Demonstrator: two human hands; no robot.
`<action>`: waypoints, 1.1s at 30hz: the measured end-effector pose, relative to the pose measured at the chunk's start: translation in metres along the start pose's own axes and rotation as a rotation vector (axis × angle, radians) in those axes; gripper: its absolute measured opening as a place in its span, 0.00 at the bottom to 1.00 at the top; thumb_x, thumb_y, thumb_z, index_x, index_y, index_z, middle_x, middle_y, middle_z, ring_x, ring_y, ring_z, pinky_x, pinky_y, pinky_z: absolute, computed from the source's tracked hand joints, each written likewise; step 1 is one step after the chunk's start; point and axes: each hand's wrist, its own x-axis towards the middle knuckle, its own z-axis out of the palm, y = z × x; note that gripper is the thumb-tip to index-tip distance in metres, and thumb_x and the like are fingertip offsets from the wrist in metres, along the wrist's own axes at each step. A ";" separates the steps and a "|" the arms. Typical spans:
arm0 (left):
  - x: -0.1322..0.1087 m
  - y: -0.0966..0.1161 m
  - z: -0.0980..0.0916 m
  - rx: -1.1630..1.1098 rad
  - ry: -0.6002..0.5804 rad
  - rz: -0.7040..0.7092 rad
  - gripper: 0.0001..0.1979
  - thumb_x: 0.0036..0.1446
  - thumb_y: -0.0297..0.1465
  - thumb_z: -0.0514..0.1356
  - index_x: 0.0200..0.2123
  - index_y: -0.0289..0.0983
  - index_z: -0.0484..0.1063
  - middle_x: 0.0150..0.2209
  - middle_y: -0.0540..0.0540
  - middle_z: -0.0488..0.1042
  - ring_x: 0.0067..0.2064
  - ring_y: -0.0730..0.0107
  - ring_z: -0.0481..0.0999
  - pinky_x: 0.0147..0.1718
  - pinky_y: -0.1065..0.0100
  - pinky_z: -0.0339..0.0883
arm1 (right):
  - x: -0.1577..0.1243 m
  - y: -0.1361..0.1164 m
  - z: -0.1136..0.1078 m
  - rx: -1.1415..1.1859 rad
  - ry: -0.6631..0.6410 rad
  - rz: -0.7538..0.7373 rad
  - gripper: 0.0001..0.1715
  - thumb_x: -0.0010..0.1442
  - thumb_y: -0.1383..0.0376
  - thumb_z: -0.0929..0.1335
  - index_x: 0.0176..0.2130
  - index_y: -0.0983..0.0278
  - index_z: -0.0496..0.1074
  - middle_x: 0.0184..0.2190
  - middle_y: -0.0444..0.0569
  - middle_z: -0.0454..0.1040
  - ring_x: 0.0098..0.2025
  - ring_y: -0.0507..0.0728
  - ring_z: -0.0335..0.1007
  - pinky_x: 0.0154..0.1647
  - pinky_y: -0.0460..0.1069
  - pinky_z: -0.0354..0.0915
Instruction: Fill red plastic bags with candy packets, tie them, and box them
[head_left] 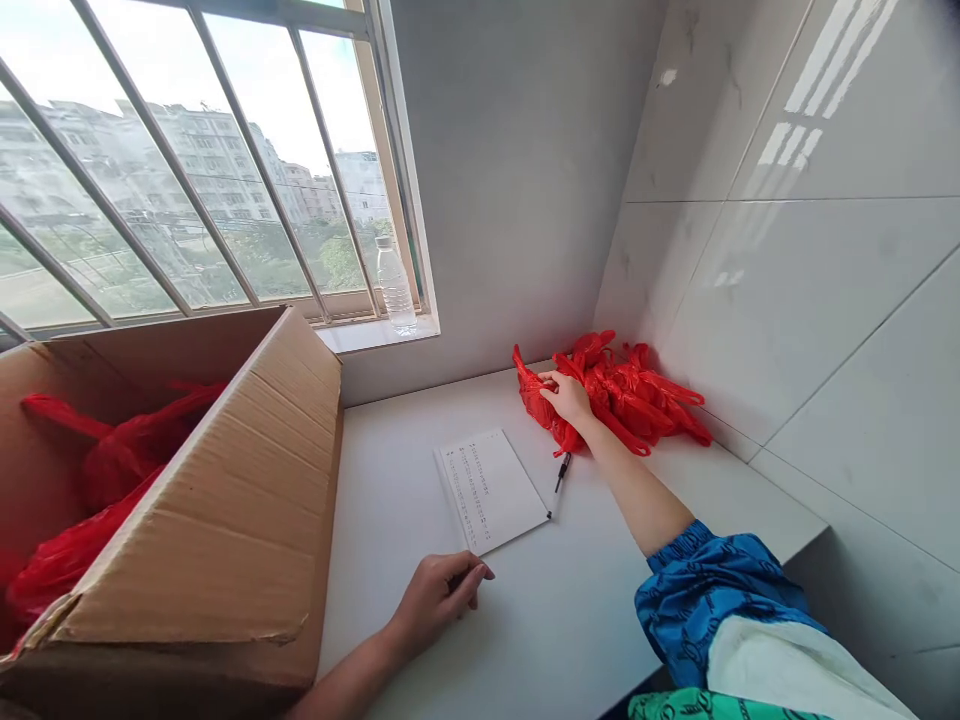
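My right hand reaches across the white counter and pinches the edge of a pile of red plastic bags lying in the far corner by the tiled wall. My left hand rests on the counter near me with its fingers curled under, just below the near corner of a white sheet of paper with printed lines. A black pen lies beside the sheet, under my right forearm.
A large open cardboard box holding more red bags stands at the left. A clear plastic water bottle stands on the window sill before a barred window. Tiled walls close the right side and back.
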 end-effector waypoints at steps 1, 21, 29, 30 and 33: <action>0.001 0.000 -0.001 -0.055 -0.005 -0.032 0.20 0.68 0.42 0.51 0.36 0.36 0.77 0.22 0.49 0.74 0.20 0.77 0.67 0.21 0.75 0.60 | -0.004 -0.003 -0.001 0.063 -0.014 -0.043 0.17 0.64 0.67 0.66 0.52 0.60 0.72 0.49 0.48 0.78 0.51 0.56 0.73 0.51 0.51 0.68; 0.041 0.002 -0.031 0.225 0.619 -0.053 0.15 0.65 0.40 0.56 0.51 0.45 0.74 0.56 0.42 0.67 0.60 0.56 0.66 0.46 0.62 0.70 | -0.135 -0.032 0.028 0.034 -0.191 -0.521 0.18 0.68 0.58 0.64 0.54 0.59 0.73 0.51 0.52 0.76 0.54 0.62 0.70 0.54 0.57 0.67; 0.048 -0.026 -0.019 0.570 0.430 -0.124 0.24 0.69 0.42 0.51 0.66 0.45 0.62 0.63 0.42 0.63 0.66 0.52 0.59 0.61 0.49 0.57 | -0.148 -0.012 0.061 -0.421 -0.362 -0.531 0.43 0.68 0.48 0.61 0.72 0.65 0.47 0.72 0.54 0.50 0.73 0.65 0.42 0.71 0.69 0.40; 0.048 -0.026 -0.019 0.577 0.426 -0.121 0.25 0.69 0.42 0.51 0.66 0.45 0.61 0.63 0.42 0.64 0.66 0.52 0.59 0.61 0.49 0.57 | -0.148 -0.012 0.062 -0.431 -0.372 -0.529 0.43 0.69 0.48 0.60 0.72 0.65 0.45 0.72 0.54 0.49 0.74 0.65 0.41 0.72 0.69 0.39; 0.048 -0.026 -0.020 0.575 0.434 -0.111 0.25 0.68 0.42 0.51 0.65 0.45 0.62 0.61 0.42 0.67 0.64 0.53 0.62 0.60 0.50 0.58 | -0.147 -0.012 0.060 -0.431 -0.390 -0.522 0.43 0.69 0.48 0.59 0.72 0.63 0.44 0.72 0.54 0.49 0.74 0.64 0.40 0.72 0.69 0.37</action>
